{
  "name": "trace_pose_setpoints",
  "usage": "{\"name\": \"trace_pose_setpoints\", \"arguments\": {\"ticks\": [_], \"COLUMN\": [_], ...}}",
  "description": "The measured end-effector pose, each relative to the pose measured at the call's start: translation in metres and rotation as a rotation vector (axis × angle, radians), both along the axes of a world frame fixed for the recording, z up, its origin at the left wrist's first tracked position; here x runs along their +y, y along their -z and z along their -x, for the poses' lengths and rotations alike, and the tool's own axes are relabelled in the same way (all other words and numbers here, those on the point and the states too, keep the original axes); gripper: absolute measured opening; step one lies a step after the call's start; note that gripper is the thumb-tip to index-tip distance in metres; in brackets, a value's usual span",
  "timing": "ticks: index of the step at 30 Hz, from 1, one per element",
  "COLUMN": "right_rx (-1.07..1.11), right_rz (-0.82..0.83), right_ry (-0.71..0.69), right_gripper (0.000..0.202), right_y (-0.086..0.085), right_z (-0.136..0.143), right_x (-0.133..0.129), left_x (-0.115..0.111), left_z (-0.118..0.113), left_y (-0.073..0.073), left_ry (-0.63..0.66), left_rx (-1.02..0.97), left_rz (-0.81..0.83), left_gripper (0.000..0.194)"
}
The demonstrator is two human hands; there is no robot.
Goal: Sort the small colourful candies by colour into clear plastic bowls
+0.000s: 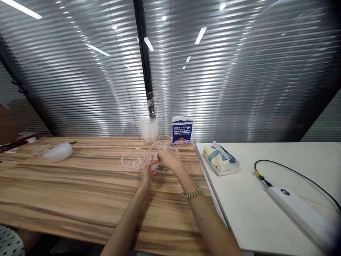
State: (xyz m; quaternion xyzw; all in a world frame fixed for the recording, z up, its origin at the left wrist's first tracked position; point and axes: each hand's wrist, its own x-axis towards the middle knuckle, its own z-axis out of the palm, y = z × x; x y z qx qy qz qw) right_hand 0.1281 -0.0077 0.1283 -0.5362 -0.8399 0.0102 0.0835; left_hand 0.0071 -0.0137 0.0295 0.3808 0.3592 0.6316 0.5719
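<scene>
A round clear plastic bowl stands on the wooden table, with small colourful pieces at its bottom. My left hand is at the bowl's left side, its fingers curled against the wall. Over the bowl's opening is my right hand, fingers bent down into it and pressed together; whatever they hold is hidden. Just left of the bowl lies a round clear lid. Behind the bowl stands a clear bag with stacked white plastic containers.
A blue and white packet stands behind on the right. On the white table are a tissue pack and a white device with a black cable. A bag of white plastic items lies at the left. Dotted fabric shows bottom left.
</scene>
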Motion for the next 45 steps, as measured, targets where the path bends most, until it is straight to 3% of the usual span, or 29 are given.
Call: {"name": "trace_pose_setpoints", "arguments": {"ticks": [14,20,26,32,40,45], "right_rx": [0.067,0.088,0.031,0.017,0.077,0.516], "right_rz": [0.011,0.129,0.186,0.188,0.094,-0.244], "right_ry": [-0.086,-0.187,-0.164,-0.135,-0.134,-0.042], "right_gripper": [0.017,0.020,0.021,0.016,0.015,0.014], "right_y": [0.011,0.015,0.023,0.017,0.011,-0.006], "right_z": [-0.015,-0.021,-0.019,-0.018,-0.020,-0.027], "right_x": [0.019,0.028,0.035,0.028,0.025,0.017], "left_x": [0.000,0.002,0.002,0.003,0.001,0.003], "left_z": [0.001,0.001,0.001,-0.001,0.002,0.003], "left_y": [-0.003,0.000,0.001,0.002,0.002,0.001], "left_ry": [-0.003,-0.011,-0.005,-0.001,0.005,-0.058], "left_rx": [-0.007,-0.002,-0.005,-0.008,-0.024,-0.053], "left_rz": [-0.015,-0.004,0.006,-0.004,-0.011,-0.032], "left_gripper": [0.055,0.060,0.060,0.060,0.059,0.057]}}
